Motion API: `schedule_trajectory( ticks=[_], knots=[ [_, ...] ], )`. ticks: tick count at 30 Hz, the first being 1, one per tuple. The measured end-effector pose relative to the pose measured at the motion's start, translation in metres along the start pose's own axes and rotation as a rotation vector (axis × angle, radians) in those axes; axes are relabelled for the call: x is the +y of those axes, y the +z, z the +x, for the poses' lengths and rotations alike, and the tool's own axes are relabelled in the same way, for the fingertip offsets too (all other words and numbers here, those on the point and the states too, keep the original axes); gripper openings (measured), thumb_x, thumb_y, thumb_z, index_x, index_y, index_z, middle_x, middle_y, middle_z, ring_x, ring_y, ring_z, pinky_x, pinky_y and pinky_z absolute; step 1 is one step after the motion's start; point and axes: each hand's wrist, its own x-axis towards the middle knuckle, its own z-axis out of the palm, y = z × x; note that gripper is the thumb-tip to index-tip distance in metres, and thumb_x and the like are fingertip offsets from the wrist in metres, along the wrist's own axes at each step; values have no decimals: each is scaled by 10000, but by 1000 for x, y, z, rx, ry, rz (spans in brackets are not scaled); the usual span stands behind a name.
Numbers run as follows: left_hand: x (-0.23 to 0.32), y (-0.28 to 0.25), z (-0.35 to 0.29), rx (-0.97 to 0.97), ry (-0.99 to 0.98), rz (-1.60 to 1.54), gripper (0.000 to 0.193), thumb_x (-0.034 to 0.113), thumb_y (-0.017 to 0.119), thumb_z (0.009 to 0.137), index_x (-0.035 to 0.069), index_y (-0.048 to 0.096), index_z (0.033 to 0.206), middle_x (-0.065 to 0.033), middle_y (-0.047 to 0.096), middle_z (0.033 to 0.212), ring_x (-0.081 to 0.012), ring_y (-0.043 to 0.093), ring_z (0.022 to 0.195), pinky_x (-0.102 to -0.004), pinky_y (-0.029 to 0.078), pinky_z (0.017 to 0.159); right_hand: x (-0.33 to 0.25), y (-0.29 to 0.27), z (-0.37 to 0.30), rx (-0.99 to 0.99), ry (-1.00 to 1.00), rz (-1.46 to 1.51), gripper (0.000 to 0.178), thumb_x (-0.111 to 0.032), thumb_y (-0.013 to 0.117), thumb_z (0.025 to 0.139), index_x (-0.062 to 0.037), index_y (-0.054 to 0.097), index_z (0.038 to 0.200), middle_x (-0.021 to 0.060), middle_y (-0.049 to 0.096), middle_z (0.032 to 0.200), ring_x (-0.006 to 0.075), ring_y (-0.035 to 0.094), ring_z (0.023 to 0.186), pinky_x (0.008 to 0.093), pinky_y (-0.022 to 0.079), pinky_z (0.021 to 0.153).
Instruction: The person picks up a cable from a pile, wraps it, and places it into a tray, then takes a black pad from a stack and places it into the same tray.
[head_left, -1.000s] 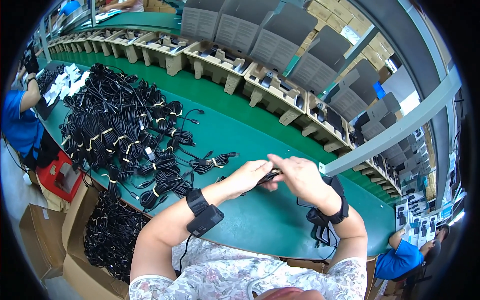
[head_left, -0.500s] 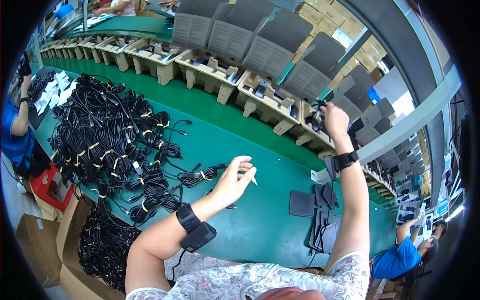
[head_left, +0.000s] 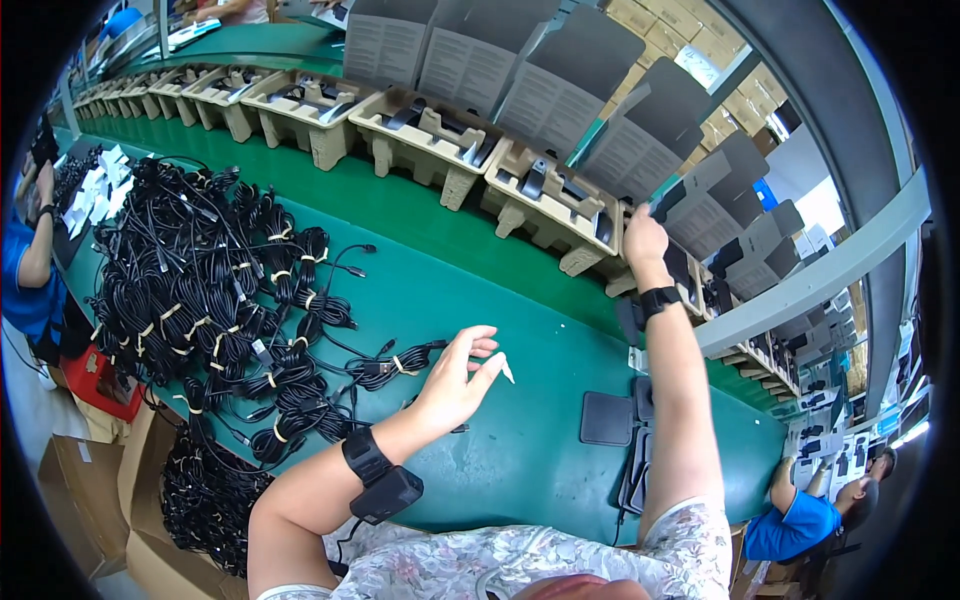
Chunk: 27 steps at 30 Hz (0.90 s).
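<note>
My left hand (head_left: 460, 385) hovers over the green table (head_left: 520, 450), its fingers loosely curved and apart, holding nothing; a small white pointed piece (head_left: 507, 370) shows at its thumb tip. Close beside it lies a tied black cable bundle (head_left: 385, 370), at the edge of a big heap of black cables (head_left: 200, 290) with pale ties. My right hand (head_left: 645, 240) is stretched forward to the tray row, at the right end of a tan moulded tray (head_left: 555, 215). Its fingers are closed, and what they hold, if anything, is hidden from view.
More trays (head_left: 420, 135) with black parts line a green conveyor, grey printed flaps (head_left: 560, 85) upright behind them. Flat black pads (head_left: 607, 418) lie right of centre. A grey metal bar (head_left: 820, 275) crosses at right. Cardboard box (head_left: 140, 480) lower left; co-workers stand at both sides.
My right hand has shifted left and a little lower; the black piece it pinched earlier no longer shows clearly. The trays have slid slightly rightward. My left hand has barely moved.
</note>
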Motion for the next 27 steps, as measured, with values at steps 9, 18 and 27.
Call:
schedule_trajectory(
  ticks=[9, 18, 27],
  knots=[
    [10, 3, -2, -1, 126, 149, 385, 134, 554, 848, -8, 408, 1174, -164, 509, 1082, -274, 496, 1028, -353, 418, 864, 23, 9, 18, -175, -161, 315, 216, -206, 522, 820, -2, 583, 852, 219, 620, 798, 362, 599, 850, 418, 467, 739],
    [19, 21, -29, -180, 408, 507, 378, 83, 580, 780, 13, 471, 1135, -141, 507, 1048, -318, 478, 1007, -393, 392, 878, 40, 23, 14, -122, -16, 258, 171, -100, 546, 740, -84, 640, 882, 190, 623, 863, 346, 591, 860, 399, 466, 755],
    [31, -34, 2, 79, 371, 1322, 254, 153, 564, 730, 40, 550, 957, -90, 515, 927, -236, 474, 938, -372, 377, 817, 21, -29, -26, 152, -388, -160, 130, -143, 606, 754, -89, 624, 872, 130, 578, 827, 323, 563, 814, 393, 455, 726]
  ],
)
